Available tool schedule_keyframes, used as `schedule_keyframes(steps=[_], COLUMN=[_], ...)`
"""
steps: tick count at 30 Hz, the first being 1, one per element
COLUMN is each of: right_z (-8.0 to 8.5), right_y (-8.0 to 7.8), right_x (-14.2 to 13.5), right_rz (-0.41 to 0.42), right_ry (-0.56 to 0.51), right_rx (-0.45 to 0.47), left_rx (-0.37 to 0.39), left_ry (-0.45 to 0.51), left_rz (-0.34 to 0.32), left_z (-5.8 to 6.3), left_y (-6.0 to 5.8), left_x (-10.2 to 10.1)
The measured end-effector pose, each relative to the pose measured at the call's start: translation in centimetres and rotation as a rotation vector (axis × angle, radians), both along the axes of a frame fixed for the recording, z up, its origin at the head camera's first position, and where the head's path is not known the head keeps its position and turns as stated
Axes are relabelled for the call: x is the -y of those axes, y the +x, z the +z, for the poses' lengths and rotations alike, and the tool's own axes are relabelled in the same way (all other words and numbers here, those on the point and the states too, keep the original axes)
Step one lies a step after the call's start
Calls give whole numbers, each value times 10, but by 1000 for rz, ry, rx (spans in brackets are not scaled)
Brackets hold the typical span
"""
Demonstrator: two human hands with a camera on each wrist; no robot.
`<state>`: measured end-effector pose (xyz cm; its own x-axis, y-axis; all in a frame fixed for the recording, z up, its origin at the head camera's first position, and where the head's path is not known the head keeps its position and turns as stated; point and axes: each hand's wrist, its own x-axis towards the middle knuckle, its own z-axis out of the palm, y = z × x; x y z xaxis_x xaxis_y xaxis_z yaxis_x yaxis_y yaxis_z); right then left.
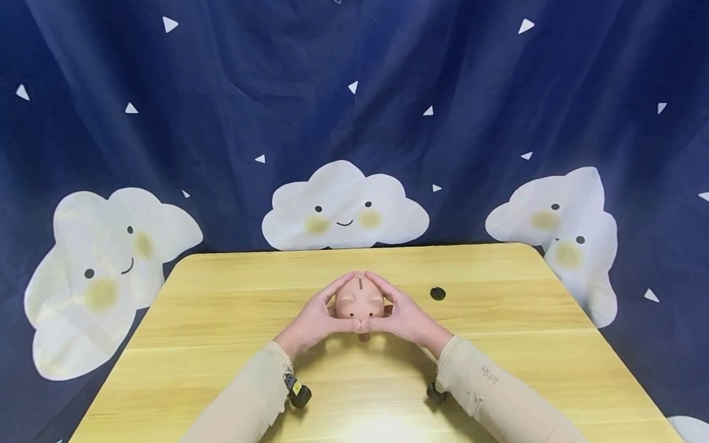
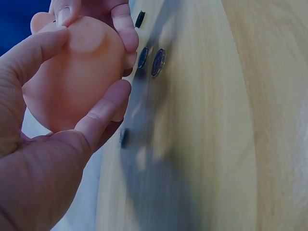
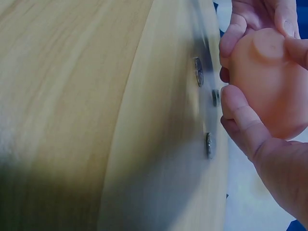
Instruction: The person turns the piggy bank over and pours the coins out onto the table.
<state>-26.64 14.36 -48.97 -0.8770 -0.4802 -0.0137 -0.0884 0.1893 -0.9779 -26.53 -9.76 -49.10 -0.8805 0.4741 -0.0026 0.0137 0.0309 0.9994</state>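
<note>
A pink piggy bank point(image 1: 359, 301) is held between both hands over the middle of the table, its coin slot facing up in the head view. My left hand point(image 1: 319, 317) grips one side and my right hand point(image 1: 404, 313) the other, the thumbs meeting across its front. The round snout of the piggy bank point(image 2: 72, 72) shows in the left wrist view. Below it, apart from the hands, lie several coins, among them a coin point(image 2: 158, 62) and, in the right wrist view, another coin point(image 3: 209, 145). The head view shows a coin point(image 1: 364, 338) just below the thumbs.
A round black plug point(image 1: 437, 293) lies on the wooden table point(image 1: 224, 283) to the right of the hands. Behind the table's far edge hangs a dark blue curtain point(image 1: 349, 127) with clouds and triangles. Small wrist cameras point(image 1: 298, 393) sit at both cuffs.
</note>
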Motion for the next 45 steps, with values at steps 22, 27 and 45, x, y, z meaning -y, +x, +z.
schedule_keyframes(steps=[22,27,45], right_z=[-4,-3,-2], right_y=[-1,0,3], right_x=[-1,-2,-10], right_rz=[25,27,41], right_ry=[-16,-16,7], right_rx=[44,58,24], left_rx=[77,98,135], left_ry=[38,47,58], left_rz=[-18,-16,-13], left_z=[-4,-5,-5], left_y=[2,2,2], left_x=[5,4,-2])
